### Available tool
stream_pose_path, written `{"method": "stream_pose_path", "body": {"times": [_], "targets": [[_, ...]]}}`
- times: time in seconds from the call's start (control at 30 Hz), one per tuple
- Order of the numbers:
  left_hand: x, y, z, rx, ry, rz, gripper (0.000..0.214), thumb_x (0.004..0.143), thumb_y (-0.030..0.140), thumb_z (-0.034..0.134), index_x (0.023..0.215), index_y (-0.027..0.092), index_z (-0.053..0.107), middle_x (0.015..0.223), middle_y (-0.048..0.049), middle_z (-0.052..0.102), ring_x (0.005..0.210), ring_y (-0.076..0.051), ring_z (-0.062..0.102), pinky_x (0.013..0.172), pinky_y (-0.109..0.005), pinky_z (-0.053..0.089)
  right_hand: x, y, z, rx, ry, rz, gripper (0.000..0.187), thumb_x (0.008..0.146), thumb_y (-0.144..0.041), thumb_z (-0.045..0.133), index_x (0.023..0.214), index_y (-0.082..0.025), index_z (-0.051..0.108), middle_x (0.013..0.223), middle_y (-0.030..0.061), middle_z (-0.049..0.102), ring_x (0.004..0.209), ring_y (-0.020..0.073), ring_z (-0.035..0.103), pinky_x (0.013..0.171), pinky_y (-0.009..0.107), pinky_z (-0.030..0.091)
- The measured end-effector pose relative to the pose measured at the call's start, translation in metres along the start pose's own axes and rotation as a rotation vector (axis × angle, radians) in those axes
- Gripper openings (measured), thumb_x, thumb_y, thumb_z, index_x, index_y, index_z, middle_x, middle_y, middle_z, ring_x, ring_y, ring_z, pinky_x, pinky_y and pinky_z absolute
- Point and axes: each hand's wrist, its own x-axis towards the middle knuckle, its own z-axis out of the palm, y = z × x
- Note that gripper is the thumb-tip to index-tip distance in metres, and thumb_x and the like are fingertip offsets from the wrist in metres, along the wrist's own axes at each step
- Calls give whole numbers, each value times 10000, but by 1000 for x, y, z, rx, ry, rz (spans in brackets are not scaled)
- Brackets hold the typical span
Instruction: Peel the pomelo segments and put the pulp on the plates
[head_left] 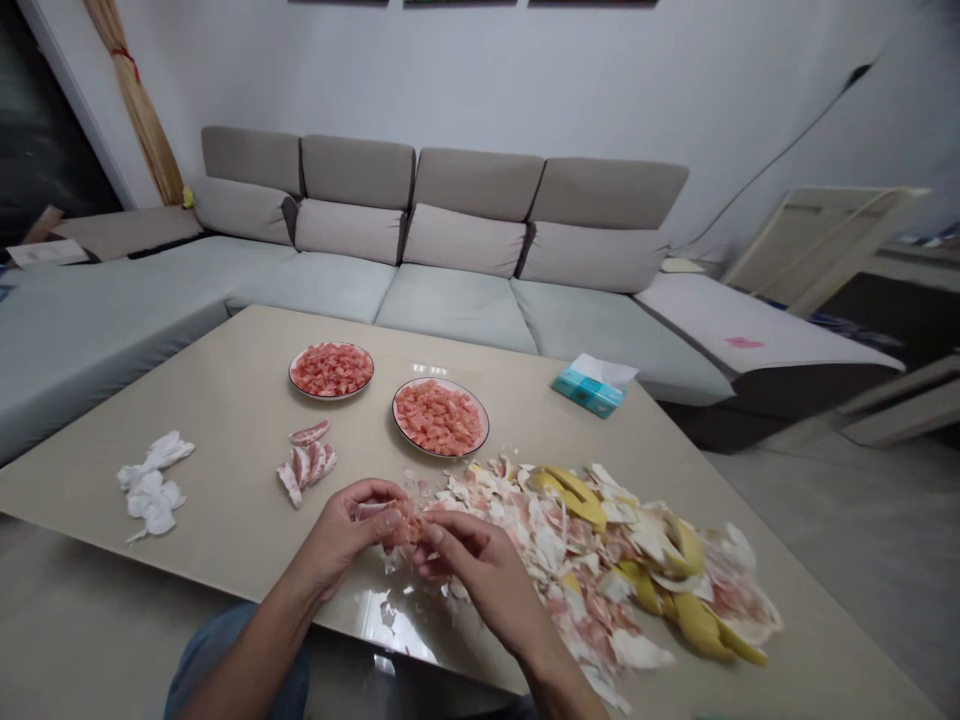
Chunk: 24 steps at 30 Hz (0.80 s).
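Observation:
My left hand [351, 528] and my right hand [476, 560] meet over the near edge of the table. Between their fingertips is a pink pomelo segment [409, 528], pinched from both sides and partly covered by the fingers. Just beyond my left hand lie several unpeeled pomelo segments [306, 465] with whitish skin. A plate of pink pomelo pulp [440, 418] stands ahead of my hands, and a second pulp plate [331, 370] is farther back to the left. Beside my right hand spreads a heap of white and pink pomelo membranes [555, 545].
Thick yellow pomelo rind [697, 620] lies in the heap at the right. Crumpled white tissues [154, 485] are at the table's left, a blue tissue box [595, 385] at the back right. A grey sofa [450, 300] stands behind the glossy table [232, 400].

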Motion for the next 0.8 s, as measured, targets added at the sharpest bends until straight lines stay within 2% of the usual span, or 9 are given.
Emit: {"method": "stream_pose_path", "body": {"times": [0.13,0.23,0.33,0.5,0.63,0.8], "targets": [[-1,-1,2,57,0,19,278,704,315,789,892,130,701,654,-10,680,587,-104,558,606,-213,428,0,3,3,-84,8,-86,351,772,-461,716,958,-164,708,798,54,704,678,162,631,642,279,512],[-2,0,2,111,-22,24,248,713,304,780,884,137,713,728,-29,707,633,-119,588,624,-218,438,1,6,4,-142,38,-141,375,750,-417,752,1030,-181,670,787,35,688,659,152,612,602,262,496],[-1,0,2,135,-53,18,240,720,298,774,891,140,713,759,-33,711,667,-133,611,646,-225,450,2,9,3,-163,68,-156,317,778,-418,727,983,-187,659,769,26,677,634,142,606,575,250,486],[-1,-1,1,129,-68,21,239,721,296,773,888,140,702,683,-15,690,630,-125,597,628,-218,440,3,6,0,-62,30,-93,311,793,-468,695,860,-166,673,684,19,665,581,128,590,551,241,486],[-1,-3,0,117,-50,27,245,725,307,771,890,141,701,669,-13,687,604,-119,582,614,-216,438,4,7,-2,23,9,-37,343,758,-490,723,841,-160,680,649,17,659,581,133,596,561,250,500],[-1,-4,1,73,-1,42,265,697,323,791,860,137,697,727,-28,692,626,-124,583,630,-230,455,9,13,-7,67,38,-18,315,777,-473,715,846,-167,680,654,2,640,557,105,564,542,221,469]]}}
